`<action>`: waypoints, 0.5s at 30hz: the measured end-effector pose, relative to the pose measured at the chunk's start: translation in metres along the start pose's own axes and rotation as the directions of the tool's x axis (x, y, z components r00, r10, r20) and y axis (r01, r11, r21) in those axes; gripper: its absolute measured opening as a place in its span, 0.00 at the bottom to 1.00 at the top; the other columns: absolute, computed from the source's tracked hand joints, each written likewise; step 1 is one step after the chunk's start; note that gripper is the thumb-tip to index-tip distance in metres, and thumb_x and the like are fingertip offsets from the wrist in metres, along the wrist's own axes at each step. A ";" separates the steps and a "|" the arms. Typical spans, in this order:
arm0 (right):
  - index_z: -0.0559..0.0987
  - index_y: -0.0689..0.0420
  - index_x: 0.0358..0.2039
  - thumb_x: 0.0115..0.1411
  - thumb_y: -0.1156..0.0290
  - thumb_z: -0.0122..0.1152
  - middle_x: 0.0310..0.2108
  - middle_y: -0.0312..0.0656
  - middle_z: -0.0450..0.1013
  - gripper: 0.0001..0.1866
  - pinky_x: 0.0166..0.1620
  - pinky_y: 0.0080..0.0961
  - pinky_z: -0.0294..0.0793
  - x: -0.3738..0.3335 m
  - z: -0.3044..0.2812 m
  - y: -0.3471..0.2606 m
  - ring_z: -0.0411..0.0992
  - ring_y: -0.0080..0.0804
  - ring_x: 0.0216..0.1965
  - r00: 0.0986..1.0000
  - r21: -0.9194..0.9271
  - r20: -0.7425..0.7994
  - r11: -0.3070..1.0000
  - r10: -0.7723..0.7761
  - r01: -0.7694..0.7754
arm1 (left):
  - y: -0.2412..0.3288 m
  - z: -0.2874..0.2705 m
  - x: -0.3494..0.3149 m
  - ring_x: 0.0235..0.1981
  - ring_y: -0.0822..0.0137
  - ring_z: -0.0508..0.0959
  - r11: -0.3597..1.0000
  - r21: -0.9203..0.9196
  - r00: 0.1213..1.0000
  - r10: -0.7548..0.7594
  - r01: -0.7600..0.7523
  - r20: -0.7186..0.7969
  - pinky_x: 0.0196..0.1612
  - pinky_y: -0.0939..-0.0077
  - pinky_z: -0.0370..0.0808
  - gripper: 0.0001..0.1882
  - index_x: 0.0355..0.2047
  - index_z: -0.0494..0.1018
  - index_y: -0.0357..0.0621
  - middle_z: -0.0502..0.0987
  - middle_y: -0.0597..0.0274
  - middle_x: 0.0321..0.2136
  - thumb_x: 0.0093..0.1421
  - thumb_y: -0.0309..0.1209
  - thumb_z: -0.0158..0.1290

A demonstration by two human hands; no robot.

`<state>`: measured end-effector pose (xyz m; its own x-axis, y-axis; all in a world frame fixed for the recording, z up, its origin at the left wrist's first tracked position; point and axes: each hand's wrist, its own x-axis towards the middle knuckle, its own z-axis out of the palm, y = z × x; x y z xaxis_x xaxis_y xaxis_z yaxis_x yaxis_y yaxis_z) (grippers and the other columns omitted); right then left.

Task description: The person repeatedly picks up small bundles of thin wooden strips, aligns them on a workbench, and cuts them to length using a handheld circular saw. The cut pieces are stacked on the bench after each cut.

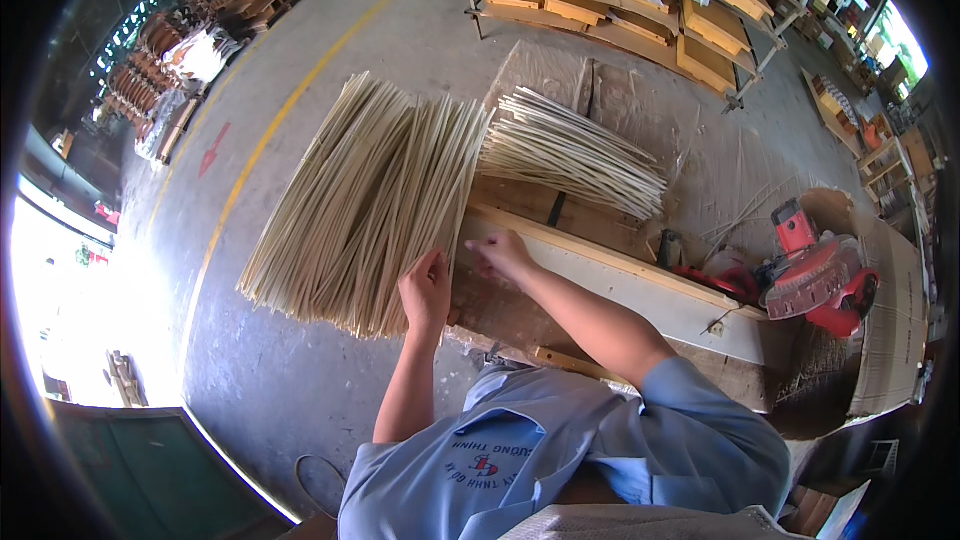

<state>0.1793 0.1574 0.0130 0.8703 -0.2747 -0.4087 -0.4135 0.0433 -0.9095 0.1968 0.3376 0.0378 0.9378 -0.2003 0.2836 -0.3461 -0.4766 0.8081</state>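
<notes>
A wide pile of long, thin pale wooden sticks (365, 205) lies fanned out in front of me, to the left of centre. At its near right edge is my left hand (427, 290), its fingers curled closed; whatever is between them is hidden. My right hand (503, 255) hovers just right of the pile, over the near end of a long white board with a wooden edge (610, 265). Its fingers are loosely bent and apart, with nothing seen in them. A smaller stack of similar sticks (570, 152) lies farther off, beyond the board.
On the right stands a red power saw (815, 275) beside a large cardboard sheet (890, 310). A rack with wooden panels (620, 5) is at the far side. Stacked brown wooden parts (150, 80) stand far left, past a yellow floor line (270, 145).
</notes>
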 end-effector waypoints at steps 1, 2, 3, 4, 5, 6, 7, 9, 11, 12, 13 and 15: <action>0.84 0.66 0.29 0.65 0.59 0.70 0.20 0.43 0.78 0.20 0.21 0.30 0.77 0.006 0.011 -0.001 0.79 0.32 0.19 0.999 -0.045 -0.021 0.999 -0.025 0.024 | 0.000 -0.005 -0.005 0.30 0.54 0.85 0.998 0.044 0.999 0.035 -0.034 -0.024 0.36 0.65 0.79 0.09 0.43 0.83 0.36 0.84 0.47 0.30 0.66 0.27 0.58; 0.84 0.66 0.28 0.64 0.57 0.71 0.19 0.43 0.78 0.21 0.21 0.30 0.76 0.011 0.018 -0.001 0.79 0.32 0.18 0.998 -0.090 -0.043 0.995 -0.051 0.047 | 0.001 -0.008 -0.006 0.30 0.53 0.84 0.998 0.050 0.999 0.049 -0.048 -0.022 0.36 0.65 0.79 0.09 0.42 0.83 0.36 0.84 0.47 0.30 0.66 0.27 0.58; 0.84 0.66 0.28 0.64 0.57 0.71 0.19 0.44 0.78 0.21 0.21 0.31 0.77 0.017 0.023 0.002 0.79 0.32 0.18 0.995 -0.077 -0.073 0.995 -0.063 0.057 | 0.000 -0.010 -0.008 0.30 0.52 0.84 0.996 0.057 0.998 0.066 -0.064 -0.017 0.36 0.64 0.79 0.09 0.42 0.83 0.36 0.84 0.47 0.31 0.66 0.26 0.58; 0.84 0.66 0.28 0.63 0.57 0.71 0.19 0.44 0.78 0.21 0.21 0.31 0.77 0.024 0.026 0.006 0.79 0.32 0.18 0.992 -0.068 -0.105 0.995 -0.076 0.069 | 0.000 -0.012 -0.009 0.29 0.51 0.84 0.995 0.062 0.997 0.082 -0.081 -0.012 0.35 0.64 0.79 0.08 0.42 0.83 0.36 0.84 0.47 0.31 0.66 0.26 0.58; 0.84 0.66 0.29 0.63 0.56 0.71 0.19 0.45 0.78 0.21 0.21 0.31 0.78 0.028 0.026 0.011 0.79 0.32 0.18 0.986 -0.058 -0.141 0.995 -0.088 0.081 | 0.001 -0.013 -0.010 0.31 0.51 0.84 0.993 0.079 0.996 0.087 -0.088 0.019 0.36 0.63 0.79 0.08 0.42 0.83 0.37 0.84 0.48 0.32 0.65 0.27 0.58; 0.84 0.67 0.29 0.63 0.58 0.70 0.20 0.45 0.78 0.21 0.21 0.32 0.78 0.028 0.034 0.011 0.79 0.33 0.19 0.987 -0.046 -0.138 0.996 -0.084 0.078 | -0.003 -0.020 -0.013 0.32 0.51 0.84 0.990 0.114 0.997 0.074 -0.077 0.029 0.37 0.61 0.80 0.08 0.42 0.83 0.38 0.84 0.49 0.33 0.65 0.27 0.58; 0.83 0.67 0.29 0.63 0.59 0.69 0.20 0.46 0.78 0.20 0.21 0.32 0.78 0.027 0.038 0.012 0.80 0.33 0.19 0.987 -0.034 -0.139 0.997 -0.079 0.075 | -0.007 -0.027 -0.015 0.33 0.51 0.84 0.987 0.147 0.997 0.063 -0.069 0.041 0.38 0.60 0.80 0.09 0.42 0.82 0.38 0.84 0.50 0.35 0.65 0.27 0.58; 0.82 0.67 0.30 0.64 0.61 0.67 0.21 0.46 0.78 0.18 0.20 0.32 0.78 0.027 0.041 0.015 0.80 0.34 0.19 0.981 -0.036 -0.176 0.996 -0.083 0.078 | -0.010 -0.033 -0.014 0.37 0.51 0.83 0.960 0.244 0.991 0.134 -0.137 0.031 0.40 0.58 0.79 0.09 0.43 0.82 0.41 0.84 0.53 0.36 0.63 0.28 0.59; 0.80 0.67 0.29 0.64 0.64 0.65 0.22 0.47 0.78 0.16 0.19 0.33 0.76 0.028 0.038 0.021 0.80 0.36 0.20 0.964 -0.066 -0.244 0.994 -0.102 0.088 | -0.010 -0.034 -0.009 0.40 0.51 0.81 0.925 0.309 0.975 0.219 -0.220 0.041 0.43 0.56 0.78 0.10 0.43 0.82 0.43 0.83 0.55 0.37 0.62 0.28 0.60; 0.80 0.65 0.29 0.64 0.64 0.64 0.23 0.45 0.78 0.15 0.19 0.33 0.75 0.028 0.038 0.021 0.79 0.35 0.19 0.966 0.067 -0.255 0.996 -0.039 0.058 | -0.010 -0.036 -0.006 0.41 0.51 0.80 0.904 0.338 0.964 0.259 -0.262 0.054 0.44 0.55 0.77 0.10 0.43 0.82 0.44 0.82 0.56 0.38 0.61 0.28 0.61; 0.79 0.64 0.28 0.65 0.64 0.64 0.23 0.44 0.78 0.15 0.19 0.32 0.74 0.029 0.038 0.021 0.78 0.34 0.19 0.965 0.201 -0.260 0.979 0.024 0.030 | -0.010 -0.037 -0.003 0.42 0.51 0.78 0.880 0.364 0.951 0.300 -0.305 0.070 0.45 0.55 0.76 0.10 0.43 0.81 0.45 0.81 0.57 0.38 0.60 0.28 0.61; 0.78 0.61 0.28 0.65 0.65 0.63 0.23 0.41 0.76 0.13 0.19 0.32 0.72 0.030 0.036 0.020 0.74 0.32 0.19 0.972 0.413 -0.188 0.909 0.140 -0.051 | -0.010 -0.037 0.001 0.42 0.51 0.77 0.867 0.374 0.944 0.316 -0.328 0.094 0.46 0.55 0.75 0.10 0.42 0.81 0.45 0.79 0.58 0.37 0.59 0.28 0.62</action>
<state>0.2064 0.1842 -0.0204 0.7379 -0.4416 -0.5103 -0.3096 0.4503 -0.8375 0.2027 0.3738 0.0491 0.7732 -0.4206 0.4746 -0.6179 -0.6680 0.4148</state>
